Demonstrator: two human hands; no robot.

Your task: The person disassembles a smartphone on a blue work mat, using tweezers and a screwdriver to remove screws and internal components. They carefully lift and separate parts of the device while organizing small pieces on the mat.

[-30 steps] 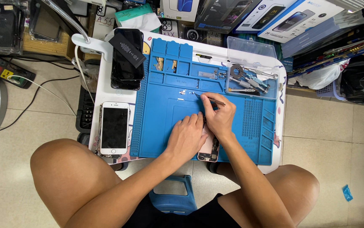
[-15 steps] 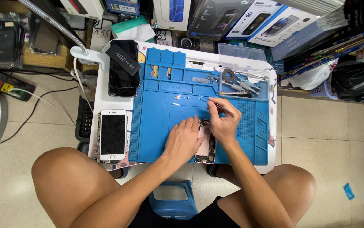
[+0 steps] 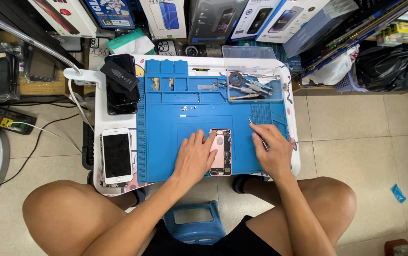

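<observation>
Pinched between the thumb and fingertips of the right hand (image 3: 271,150) is a pair of thin metal tweezers (image 3: 256,128), tips pointing away from the body, just right of the opened pink phone (image 3: 220,151). That phone is laid lengthwise near the front middle of the blue repair mat (image 3: 166,128), its inner side turned up. It is steadied by the left hand (image 3: 195,156), fingers spread flat on the mat with the fingertips touching the phone's left edge; nothing is gripped. Several tiny screws (image 3: 184,108) are scattered on the mat beyond the phone. Metal hand tools (image 3: 249,87) are gathered in the mat's upper right tray. 1 white phone (image 3: 116,155), screen up, is placed left of the mat on the small white table (image 3: 100,118), with a stack of dark phones (image 3: 122,85) behind it.
</observation>
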